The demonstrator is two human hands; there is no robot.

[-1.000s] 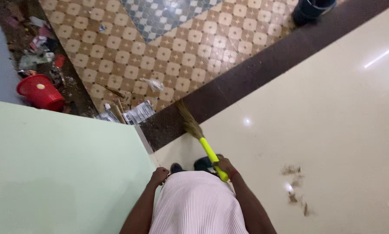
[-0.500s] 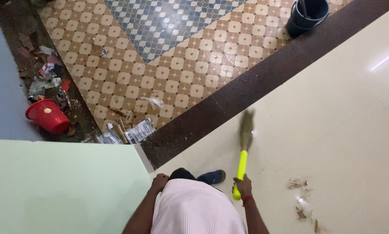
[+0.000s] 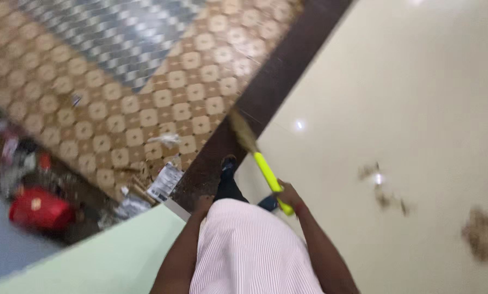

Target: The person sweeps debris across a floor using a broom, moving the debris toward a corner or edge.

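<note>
Gripping the yellow-handled grass broom in our right hand, we held its long axis toward eleven o'clock, bristles over the dark floor border; our left hand, farther off, looked loosely curled.

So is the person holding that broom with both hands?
No, only the right hand grips the broom by its yellow handle; the left hand hangs by the striped garment, off the broom.

Open cream floor rightward, green wall close left, litter ahead-left
</note>
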